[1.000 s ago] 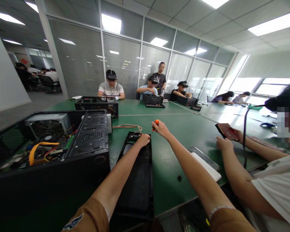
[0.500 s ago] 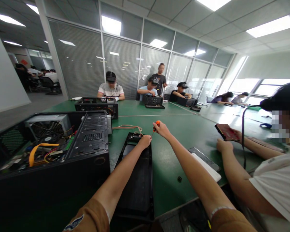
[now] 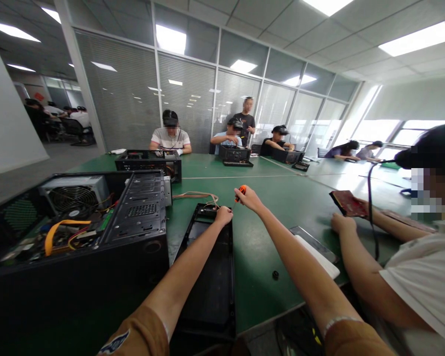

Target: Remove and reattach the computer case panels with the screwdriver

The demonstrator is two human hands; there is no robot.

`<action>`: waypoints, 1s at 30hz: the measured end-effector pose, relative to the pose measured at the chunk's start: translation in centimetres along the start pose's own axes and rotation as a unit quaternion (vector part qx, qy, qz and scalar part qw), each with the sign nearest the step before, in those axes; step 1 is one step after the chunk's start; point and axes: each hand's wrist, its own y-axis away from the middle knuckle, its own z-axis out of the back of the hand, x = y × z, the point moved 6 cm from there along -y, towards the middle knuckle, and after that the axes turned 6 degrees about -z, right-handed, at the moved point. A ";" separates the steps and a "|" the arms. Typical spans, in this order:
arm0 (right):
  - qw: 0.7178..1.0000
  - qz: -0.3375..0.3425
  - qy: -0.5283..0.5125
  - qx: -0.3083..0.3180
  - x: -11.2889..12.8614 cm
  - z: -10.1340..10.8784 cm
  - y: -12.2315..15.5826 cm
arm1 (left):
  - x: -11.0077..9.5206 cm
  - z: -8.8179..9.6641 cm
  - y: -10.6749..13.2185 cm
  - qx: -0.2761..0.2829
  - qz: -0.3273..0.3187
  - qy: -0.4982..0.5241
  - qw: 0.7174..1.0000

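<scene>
Screwdriver (image 3: pixel 242 194) held at the far right corner of the panel (image 3: pixel 212 282).
Badge (image 3: pixel 113 344) on the worker's left sleeve: pale marks on blue, illegible from here. Panel: black, long and shallow with a raised rim, lying on the green bench (image 3: pixel 255 282), just right of the open case (image 3: pixel 133 237); thin cables (image 3: pixel 196 194) run between its far end and the case. Screwdriver: orange-and-black handle, slim shaft, tilted, tip down; tip contact cannot be determined. Right hand (image 3: pixel 250 199): fingers closed around the handle. Left hand (image 3: pixel 224 215): fingers curled at the panel's corner, beside the shaft; whether they pinch anything cannot be seen.
</scene>
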 end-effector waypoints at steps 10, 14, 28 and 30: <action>1.000 0.012 0.013 -0.014 -0.1 -0.3 -0.3 | 0.3 0.9 0.3 -0.013 -0.047 -0.014 0.999; 1.000 0.014 0.017 -0.002 0.1 -0.8 0.0 | 0.3 0.9 0.4 -0.011 -0.064 -0.019 0.998; 1.000 0.010 -0.018 0.017 0.2 -1.0 0.5 | -0.4 1.7 0.3 0.008 -0.098 -0.055 0.994; 1.000 0.015 -0.012 0.014 0.1 -1.1 0.5 | -0.4 1.8 0.2 0.008 -0.101 -0.059 0.993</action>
